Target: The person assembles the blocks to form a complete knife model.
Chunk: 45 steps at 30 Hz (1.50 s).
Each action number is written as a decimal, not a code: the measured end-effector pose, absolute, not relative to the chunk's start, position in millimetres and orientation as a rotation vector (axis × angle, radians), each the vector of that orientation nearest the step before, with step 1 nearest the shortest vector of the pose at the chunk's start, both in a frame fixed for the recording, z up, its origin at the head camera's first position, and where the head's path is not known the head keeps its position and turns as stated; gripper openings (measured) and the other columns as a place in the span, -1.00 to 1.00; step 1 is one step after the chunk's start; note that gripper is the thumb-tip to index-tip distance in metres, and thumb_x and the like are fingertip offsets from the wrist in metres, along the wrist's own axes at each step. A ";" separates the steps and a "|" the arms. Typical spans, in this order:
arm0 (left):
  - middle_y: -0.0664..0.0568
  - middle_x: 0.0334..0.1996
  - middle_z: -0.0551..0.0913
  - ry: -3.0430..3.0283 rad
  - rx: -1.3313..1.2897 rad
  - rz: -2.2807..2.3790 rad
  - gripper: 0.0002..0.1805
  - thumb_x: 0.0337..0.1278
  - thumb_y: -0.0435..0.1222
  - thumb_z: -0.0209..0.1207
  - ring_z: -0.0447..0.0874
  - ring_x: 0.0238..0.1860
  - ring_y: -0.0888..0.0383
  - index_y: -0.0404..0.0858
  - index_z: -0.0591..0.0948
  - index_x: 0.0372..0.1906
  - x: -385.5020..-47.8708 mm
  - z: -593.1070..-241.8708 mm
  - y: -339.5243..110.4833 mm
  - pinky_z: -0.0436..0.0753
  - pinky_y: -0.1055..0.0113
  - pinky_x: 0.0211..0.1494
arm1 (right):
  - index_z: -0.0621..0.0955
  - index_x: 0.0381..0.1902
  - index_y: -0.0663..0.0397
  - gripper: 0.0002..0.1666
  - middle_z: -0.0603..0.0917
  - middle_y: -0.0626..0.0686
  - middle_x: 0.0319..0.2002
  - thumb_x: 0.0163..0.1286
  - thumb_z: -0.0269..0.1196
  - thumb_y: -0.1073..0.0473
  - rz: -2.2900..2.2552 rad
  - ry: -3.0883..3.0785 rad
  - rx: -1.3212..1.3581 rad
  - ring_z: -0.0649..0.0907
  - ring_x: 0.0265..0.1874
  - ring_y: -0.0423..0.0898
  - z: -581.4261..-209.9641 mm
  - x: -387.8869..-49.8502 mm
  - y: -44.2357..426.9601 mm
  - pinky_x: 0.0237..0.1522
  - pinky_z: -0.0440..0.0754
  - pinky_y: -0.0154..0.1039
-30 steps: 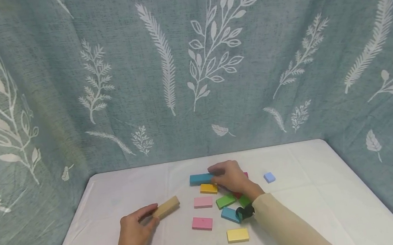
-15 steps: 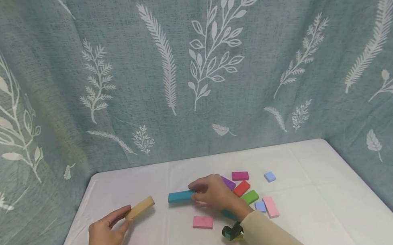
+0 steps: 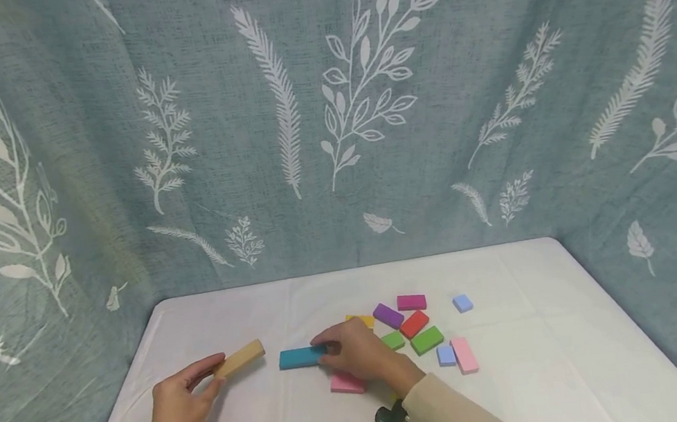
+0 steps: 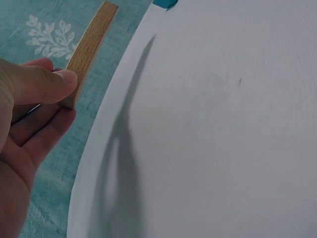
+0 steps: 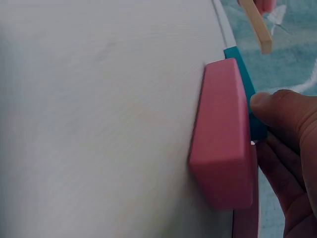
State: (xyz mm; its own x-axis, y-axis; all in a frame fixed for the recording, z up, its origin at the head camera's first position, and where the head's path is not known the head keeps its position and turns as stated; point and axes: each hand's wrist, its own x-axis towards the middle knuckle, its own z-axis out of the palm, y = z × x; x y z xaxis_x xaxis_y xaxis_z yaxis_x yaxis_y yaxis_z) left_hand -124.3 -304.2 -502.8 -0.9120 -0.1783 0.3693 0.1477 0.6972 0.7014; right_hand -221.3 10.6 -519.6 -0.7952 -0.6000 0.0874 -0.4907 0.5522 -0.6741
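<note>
My left hand [image 3: 179, 407] pinches a natural wooden block [image 3: 241, 358] by its near end, between thumb and fingers. In the left wrist view that block [image 4: 91, 52] is raised above the table, its shadow falling apart from it. My right hand [image 3: 361, 351] grips the right end of a long teal-blue block [image 3: 299, 359], which points left toward the wooden one; a gap separates the two. In the right wrist view the thumb presses on the teal-blue block [image 5: 242, 79], behind a pink block [image 5: 223, 124]. Whether the teal-blue block touches the table, I cannot tell.
Around my right hand lie purple [image 3: 388, 315], magenta [image 3: 411, 302], red [image 3: 414, 325], green [image 3: 427, 340] and light pink [image 3: 464, 355] blocks. Small light-blue blocks [image 3: 462, 303] lie to the right. A patterned curtain [image 3: 330, 135] surrounds the white table [image 3: 551, 368].
My right hand has carried the teal-blue block left and nearer to me. My left hand first moved left with the wooden block, then stayed almost still over the last half second.
</note>
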 end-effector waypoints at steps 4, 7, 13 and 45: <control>-0.16 0.01 0.89 -2.569 0.025 -1.108 -0.56 0.05 -0.64 0.50 0.88 0.08 0.16 -0.33 0.84 0.07 -129.0 -503.3 -296.3 0.46 0.93 0.16 | 0.82 0.22 -0.13 -0.61 0.86 -0.19 0.13 0.46 0.51 0.13 -1.006 2.676 -0.962 0.74 0.05 -0.32 -519.8 -218.9 21.1 0.24 0.78 -0.31; -0.13 0.05 0.89 -2.633 0.023 -1.126 -0.57 0.12 -0.62 0.47 0.86 0.18 -0.15 -0.32 0.83 0.11 -132.7 -503.2 -289.3 0.71 0.57 0.29 | 0.82 0.23 -0.14 -0.61 0.86 -0.22 0.11 0.47 0.49 0.13 -0.994 2.675 -0.960 0.70 -0.04 -0.36 -520.4 -217.7 33.3 0.17 0.78 -0.36; -0.14 0.09 0.87 -2.712 0.000 -1.198 -0.57 0.18 -0.63 0.40 0.80 0.27 -0.22 -0.34 0.81 0.15 -141.3 -503.8 -275.1 0.68 -0.16 0.44 | 0.80 0.25 -0.19 -0.60 0.83 -0.27 0.15 0.48 0.49 0.10 -0.963 2.665 -0.906 0.66 -0.02 -0.38 -520.0 -217.1 58.6 0.17 0.78 -0.34; -0.13 0.11 0.87 -2.860 -0.110 -1.197 -0.58 0.16 -0.60 0.42 0.77 0.31 -0.23 -0.25 0.84 0.10 -169.8 -517.2 -239.5 0.65 -0.24 0.49 | 0.80 0.27 -0.15 -0.59 0.84 -0.22 0.18 0.49 0.49 0.12 -0.826 2.687 -0.925 0.73 0.10 -0.31 -513.1 -217.4 73.8 0.26 0.79 -0.29</control>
State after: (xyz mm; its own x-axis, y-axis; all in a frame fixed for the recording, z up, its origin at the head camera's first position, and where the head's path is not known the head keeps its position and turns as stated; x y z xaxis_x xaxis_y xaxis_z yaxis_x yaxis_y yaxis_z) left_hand -169.8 -239.5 -517.2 -0.9967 0.0504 0.0632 0.0804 0.6997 0.7099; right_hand -217.4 73.8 -513.1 -0.7896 -0.6136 0.0081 -0.5122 0.6517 -0.5594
